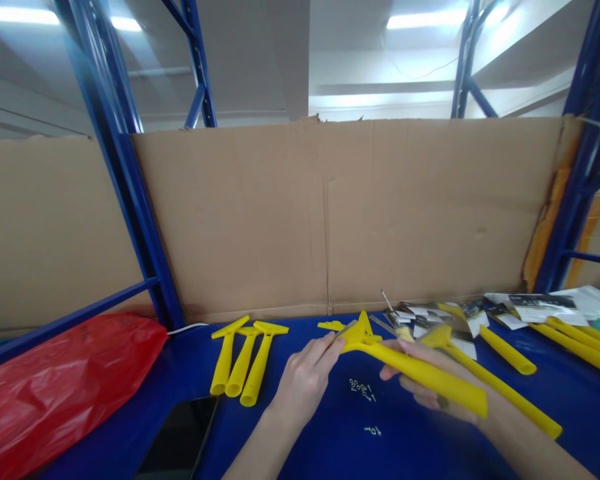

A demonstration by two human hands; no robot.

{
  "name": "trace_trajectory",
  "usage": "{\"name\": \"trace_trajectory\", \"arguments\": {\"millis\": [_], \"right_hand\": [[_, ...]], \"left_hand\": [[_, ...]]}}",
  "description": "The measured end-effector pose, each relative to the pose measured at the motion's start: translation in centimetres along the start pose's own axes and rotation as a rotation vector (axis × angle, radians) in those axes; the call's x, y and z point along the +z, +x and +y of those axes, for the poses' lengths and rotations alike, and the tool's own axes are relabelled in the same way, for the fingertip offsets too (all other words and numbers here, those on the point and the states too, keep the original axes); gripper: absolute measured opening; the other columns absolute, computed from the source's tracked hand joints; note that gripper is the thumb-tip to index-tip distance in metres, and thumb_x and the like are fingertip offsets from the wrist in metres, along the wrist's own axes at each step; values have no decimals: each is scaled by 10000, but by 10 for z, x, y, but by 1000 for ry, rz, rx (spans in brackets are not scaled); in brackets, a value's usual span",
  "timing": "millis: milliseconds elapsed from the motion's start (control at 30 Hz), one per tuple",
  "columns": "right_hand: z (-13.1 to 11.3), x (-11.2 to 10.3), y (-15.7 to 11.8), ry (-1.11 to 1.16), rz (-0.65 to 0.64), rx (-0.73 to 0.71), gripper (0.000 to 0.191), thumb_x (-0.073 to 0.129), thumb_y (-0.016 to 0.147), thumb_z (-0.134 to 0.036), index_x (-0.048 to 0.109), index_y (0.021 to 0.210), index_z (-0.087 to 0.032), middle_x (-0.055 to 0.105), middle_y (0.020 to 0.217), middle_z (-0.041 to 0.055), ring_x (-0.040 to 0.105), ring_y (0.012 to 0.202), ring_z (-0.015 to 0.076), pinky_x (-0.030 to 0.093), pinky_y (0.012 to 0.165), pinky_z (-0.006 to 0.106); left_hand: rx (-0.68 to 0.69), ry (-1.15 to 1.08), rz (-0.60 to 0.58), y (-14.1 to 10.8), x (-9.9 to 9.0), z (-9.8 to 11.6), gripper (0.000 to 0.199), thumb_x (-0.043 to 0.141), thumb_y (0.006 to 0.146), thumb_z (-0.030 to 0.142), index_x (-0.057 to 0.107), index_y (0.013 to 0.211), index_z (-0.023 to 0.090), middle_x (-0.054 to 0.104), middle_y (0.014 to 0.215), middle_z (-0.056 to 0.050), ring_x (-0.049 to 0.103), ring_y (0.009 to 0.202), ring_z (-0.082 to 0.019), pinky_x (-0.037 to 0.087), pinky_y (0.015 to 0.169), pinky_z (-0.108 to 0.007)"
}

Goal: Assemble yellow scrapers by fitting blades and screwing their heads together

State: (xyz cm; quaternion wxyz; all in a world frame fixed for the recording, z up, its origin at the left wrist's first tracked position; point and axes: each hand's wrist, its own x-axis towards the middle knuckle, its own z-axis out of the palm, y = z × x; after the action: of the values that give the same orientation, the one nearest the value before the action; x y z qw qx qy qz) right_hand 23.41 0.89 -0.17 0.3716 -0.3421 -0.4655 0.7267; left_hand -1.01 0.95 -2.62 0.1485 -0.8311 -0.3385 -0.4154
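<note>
My left hand (pixel 305 373) is closed, pinching the head of a yellow scraper (pixel 425 377) between thumb and fingers. The scraper's long hollow handle slants down to the right, across my right hand (pixel 430 380). That hand is slightly blurred and partly hidden behind the handle, its fingers curled. A screwdriver (pixel 404 333), thin metal shaft pointing up and left, rises from its thumb side. Close by on the right lies another long yellow scraper (pixel 505 391). Small metal screws and nuts (pixel 361 387) are scattered on the blue table below, with a few more (pixel 373 431) nearer me.
Three short yellow scrapers (pixel 253 373) lie left of my hands. A dark tablet-like slab (pixel 180 440) and red plastic bag (pixel 70 393) are farther left. Yellow tubes (pixel 580 343) and printed packaging (pixel 545 310) lie at right. A cardboard wall (pixel 240 220) stands behind.
</note>
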Motion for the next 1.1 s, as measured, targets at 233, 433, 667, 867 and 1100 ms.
{"name": "trace_trajectory", "arguments": {"millis": [233, 433, 667, 867, 1100], "right_hand": [[17, -12, 14, -121, 109, -99, 763, 709, 649, -427, 391, 1282, -144, 620, 518, -38, 504, 305, 106, 379, 313, 201], [12, -20, 11, -224, 183, -67, 804, 694, 659, -404, 352, 1327, -117, 595, 514, -35, 538, 365, 128, 402, 337, 210], [11, -16, 7, -249, 129, -3, 767, 698, 652, -386, 397, 1310, -130, 587, 534, -40, 525, 379, 105, 402, 346, 196], [16, -15, 9, -263, 129, -2, 783, 689, 664, -414, 373, 1321, -129, 586, 535, -50, 498, 332, 95, 392, 326, 203], [19, -14, 14, -278, 116, 15, 665, 645, 709, -396, 429, 1290, -154, 587, 533, -55, 487, 325, 85, 386, 328, 194]], "left_hand": [[-599, -181, -53, 1, 19, 2, 381, 520, 846, 198, 526, 1226, 189, 651, 943, -56, 640, 736, -156, 550, 673, -293], [-600, -304, -481, 1, 21, 4, 153, 577, 812, 231, 693, 913, 239, 631, 889, -35, 557, 913, -211, 444, 821, -345], [-621, -327, -585, 6, 24, 9, 88, 590, 784, 169, 676, 797, 180, 614, 905, -61, 513, 938, -225, 387, 852, -349], [-627, -308, -603, 7, 22, 10, 122, 539, 804, 170, 658, 825, 189, 615, 879, -50, 513, 919, -224, 355, 859, -379], [-605, -336, -613, 5, 23, 12, 77, 614, 773, 209, 679, 813, 223, 601, 930, -30, 506, 953, -215, 331, 885, -374]]}}
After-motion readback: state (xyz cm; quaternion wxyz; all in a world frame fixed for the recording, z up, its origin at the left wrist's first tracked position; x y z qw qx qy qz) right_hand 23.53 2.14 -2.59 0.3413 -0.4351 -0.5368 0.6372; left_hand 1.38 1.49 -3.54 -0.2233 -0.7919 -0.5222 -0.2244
